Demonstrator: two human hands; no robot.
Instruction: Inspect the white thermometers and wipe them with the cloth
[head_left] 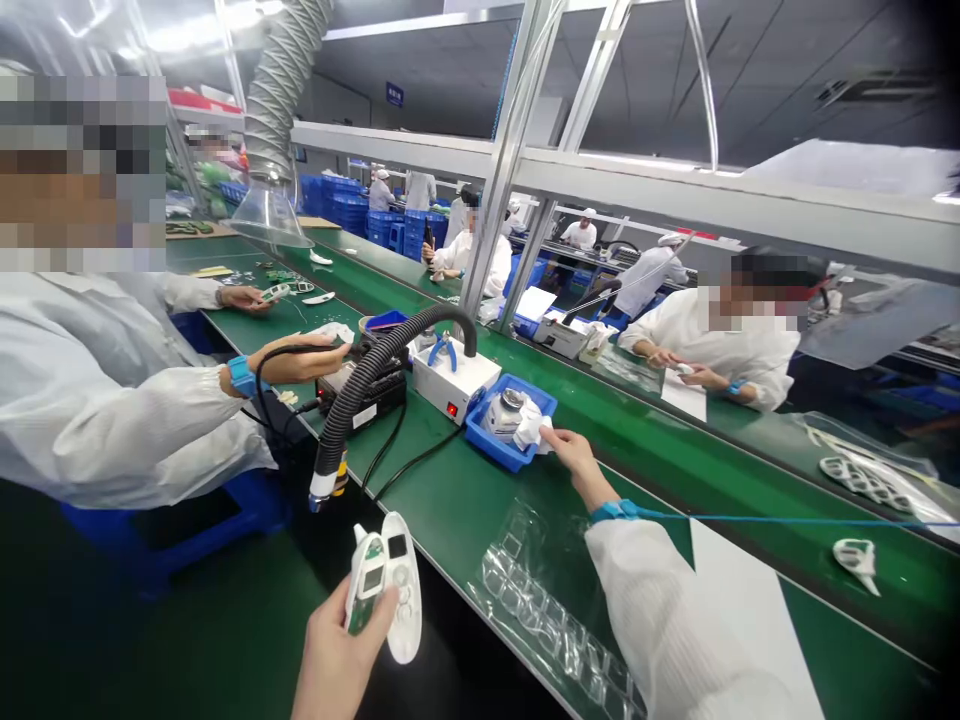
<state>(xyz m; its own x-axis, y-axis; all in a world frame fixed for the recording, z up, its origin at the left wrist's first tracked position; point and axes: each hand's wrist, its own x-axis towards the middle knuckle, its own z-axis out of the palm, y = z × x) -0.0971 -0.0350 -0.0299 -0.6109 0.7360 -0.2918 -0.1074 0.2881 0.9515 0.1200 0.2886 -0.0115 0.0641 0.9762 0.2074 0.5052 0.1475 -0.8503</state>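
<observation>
My left hand (337,650) is low in the view, holding up a white plastic handheld device (366,580) with a green circuit board showing, together with a separate white casing shell (401,590). My right hand (577,460) grips a white cloth (534,425) at the edge of a blue plastic tray (501,458). In that tray sits a round jar with a metal top (504,412). A blue wrist strap (615,511) circles my right wrist, with a blue cord (787,521) running off to the right.
A clear plastic blister tray (540,610) lies near my right arm on the green bench (457,520). A black corrugated hose (367,380) arcs over a white box (454,375) with blue pliers. Co-workers' hands work at the left and across the bench.
</observation>
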